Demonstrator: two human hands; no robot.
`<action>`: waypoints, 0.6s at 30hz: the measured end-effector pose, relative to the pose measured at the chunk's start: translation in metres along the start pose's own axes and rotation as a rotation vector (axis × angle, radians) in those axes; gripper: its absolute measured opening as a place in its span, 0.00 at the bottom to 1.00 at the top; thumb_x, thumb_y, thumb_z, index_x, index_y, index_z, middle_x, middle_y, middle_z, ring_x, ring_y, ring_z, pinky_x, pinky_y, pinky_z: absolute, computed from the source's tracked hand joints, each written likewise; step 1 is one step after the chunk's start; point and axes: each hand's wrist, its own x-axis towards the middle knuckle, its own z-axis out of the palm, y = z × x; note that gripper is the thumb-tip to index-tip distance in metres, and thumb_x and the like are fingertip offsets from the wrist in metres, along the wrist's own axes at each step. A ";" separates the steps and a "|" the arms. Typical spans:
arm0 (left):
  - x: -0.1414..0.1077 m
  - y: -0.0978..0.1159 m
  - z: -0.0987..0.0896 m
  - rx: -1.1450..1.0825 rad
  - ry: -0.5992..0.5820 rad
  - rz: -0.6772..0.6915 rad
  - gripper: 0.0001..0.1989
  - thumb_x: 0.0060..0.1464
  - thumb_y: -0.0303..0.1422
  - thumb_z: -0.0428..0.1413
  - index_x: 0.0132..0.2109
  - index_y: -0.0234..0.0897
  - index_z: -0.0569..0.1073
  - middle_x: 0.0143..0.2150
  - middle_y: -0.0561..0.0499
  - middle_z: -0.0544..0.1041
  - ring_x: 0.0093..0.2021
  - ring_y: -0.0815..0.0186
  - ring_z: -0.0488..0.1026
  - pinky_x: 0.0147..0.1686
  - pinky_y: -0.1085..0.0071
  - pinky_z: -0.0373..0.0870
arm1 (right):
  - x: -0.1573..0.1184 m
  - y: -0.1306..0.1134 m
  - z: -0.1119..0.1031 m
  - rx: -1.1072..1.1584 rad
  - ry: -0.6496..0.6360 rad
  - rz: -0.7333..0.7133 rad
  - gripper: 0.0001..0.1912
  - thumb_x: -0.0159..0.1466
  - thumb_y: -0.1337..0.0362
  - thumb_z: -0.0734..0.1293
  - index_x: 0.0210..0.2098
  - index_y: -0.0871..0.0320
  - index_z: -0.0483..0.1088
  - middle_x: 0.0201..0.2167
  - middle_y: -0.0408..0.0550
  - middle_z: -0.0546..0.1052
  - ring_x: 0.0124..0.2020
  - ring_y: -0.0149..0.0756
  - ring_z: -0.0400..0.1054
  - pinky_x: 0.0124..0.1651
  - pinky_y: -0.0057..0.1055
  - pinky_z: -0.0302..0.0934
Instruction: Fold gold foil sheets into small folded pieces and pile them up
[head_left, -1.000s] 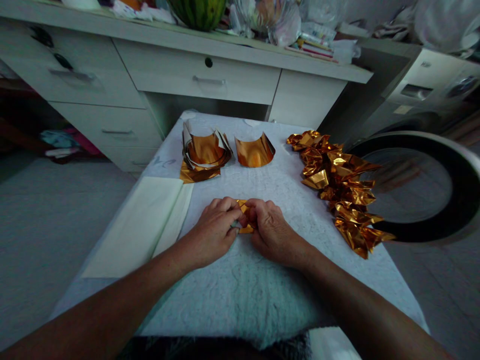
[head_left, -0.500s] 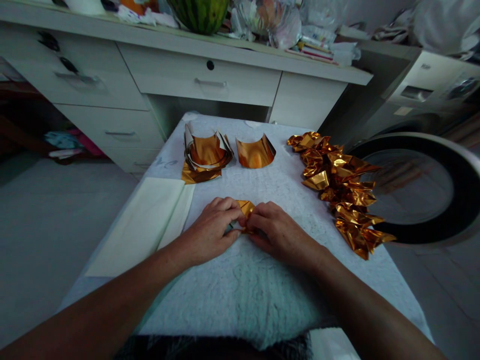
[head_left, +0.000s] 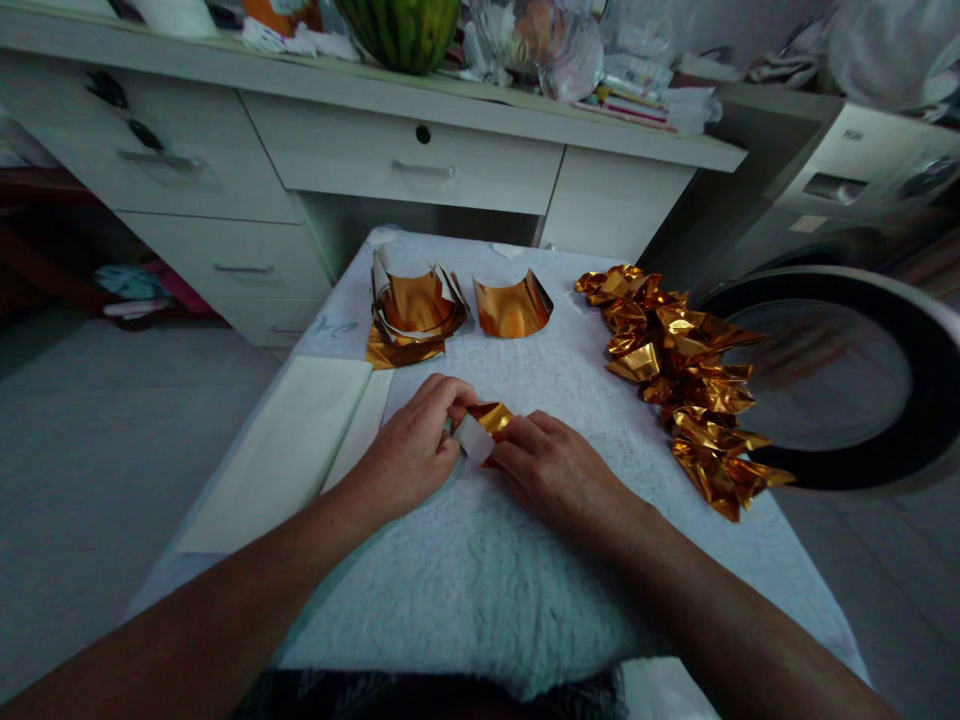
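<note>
"head view: where is the piece being worked?"

"the small gold sheet (head_left: 493,414) is between the hands, just above the cloth-covered table (head_left: 480,580). the left hand (head_left: 411,452) pinches one end; the right hand (head_left: 559,465) has its fingers closed on the other."

"which step is that?"

"shaping, i'd judge: a bend or a fold. a white face shows beside the gold, and the fingers hide the rest, so i can't tell how far the crease runs."

"and what does the next move call for?"

"a light, even pinch at both ends, i think, with the edges lined up before any pressing. thin stuff like that could crinkle."

"what's on the surface?"

"beyond the hands, a curled gold stack (head_left: 416,305) and, just beside it, a single curved sheet (head_left: 514,308). crumpled gold pieces (head_left: 679,365) lie on the right, pale sheets (head_left: 277,440) on the left."

"and the room?"

"a white counter (head_left: 375,88) with drawers runs behind, bearing a watermelon (head_left: 405,35) and plastic bags. on the right, a washing machine (head_left: 855,150) has its round door (head_left: 930,380) open."
</note>
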 end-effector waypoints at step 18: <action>0.005 -0.008 0.003 0.188 -0.079 0.088 0.08 0.57 0.22 0.52 0.38 0.37 0.74 0.49 0.48 0.76 0.51 0.59 0.70 0.53 0.58 0.67 | 0.001 0.001 -0.001 0.012 0.028 0.033 0.08 0.68 0.62 0.65 0.38 0.60 0.74 0.39 0.50 0.75 0.36 0.37 0.64 0.38 0.34 0.57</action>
